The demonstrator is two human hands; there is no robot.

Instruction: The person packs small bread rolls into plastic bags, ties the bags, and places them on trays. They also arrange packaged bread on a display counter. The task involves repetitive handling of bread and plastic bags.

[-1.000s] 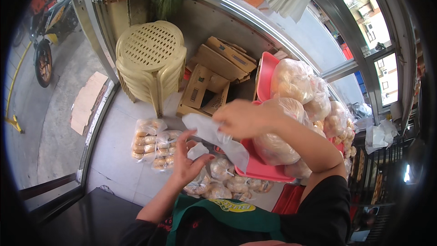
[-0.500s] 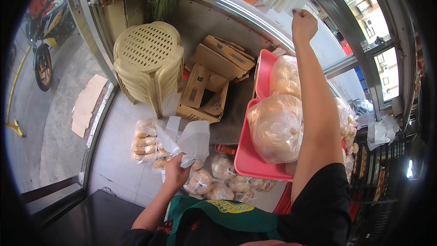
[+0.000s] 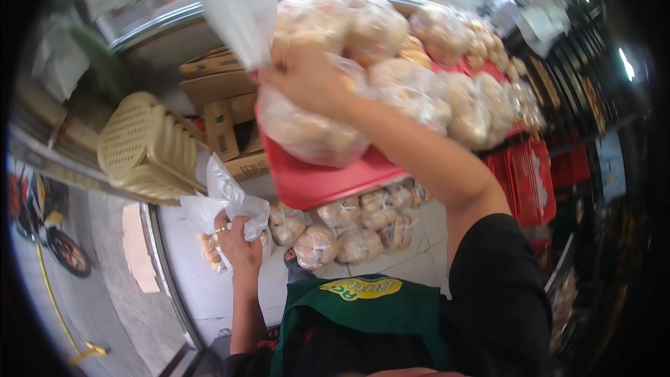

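Note:
My left hand (image 3: 241,243) is closed on crumpled white plastic bags (image 3: 234,199), above packed bread lying on the floor. My right arm reaches across to the upper middle, where my right hand (image 3: 303,73), smeared by motion, grips a long white plastic bag (image 3: 230,14) by its lower end. Just under that hand stands a big clear bag of bread rolls (image 3: 314,132) on a red tray (image 3: 314,185). More bagged rolls (image 3: 408,91) fill the trays to the right. Several smaller bags of bread (image 3: 315,246) lie on the tiled floor between my arms.
Stacked beige plastic stools (image 3: 150,143) stand at the left, beside open cardboard boxes (image 3: 234,126). Red crates (image 3: 527,181) and a dark rack (image 3: 569,98) are at the right. Beyond the door frame at the left a motorcycle (image 3: 59,237) is parked outside.
The view has turned toward the right. My right hand has come away from the hanging white bags, holding one over the bread trays. My left hand still holds its bags.

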